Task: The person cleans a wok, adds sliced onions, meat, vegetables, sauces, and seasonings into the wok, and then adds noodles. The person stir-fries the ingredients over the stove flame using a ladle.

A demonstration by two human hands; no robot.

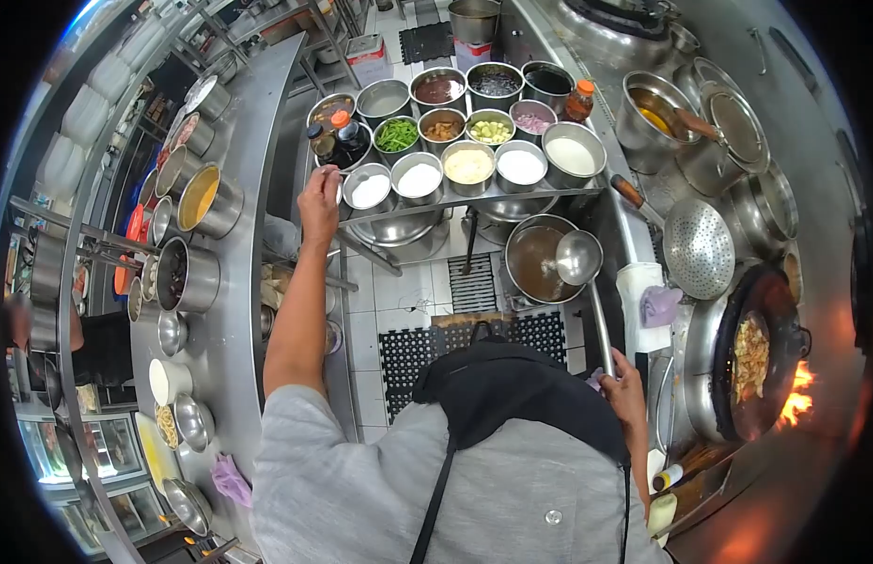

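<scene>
My left hand (318, 205) is closed at the left front corner of the seasoning rack, its fingers pinched together; what they hold, if anything, I cannot make out. Beside it stand a dark sauce bottle (350, 141) with an orange cap and a steel pot of white powder (370, 188). My right hand (625, 393) is wrapped round the long handle of a ladle (578, 258). The ladle's bowl rests over the right side of a pot of brownish liquid (538, 260). To the right, a wok (752, 352) holds chopped food, with flames at its lower right edge.
Several steel pots of seasonings, including chopped greens (396, 135), fill the rack. A perforated skimmer (700, 237) and a pot of oil (654, 115) sit along the stove. At left, a steel counter (232, 291) carries pots and bowls. Black mats (396, 362) lie on the floor.
</scene>
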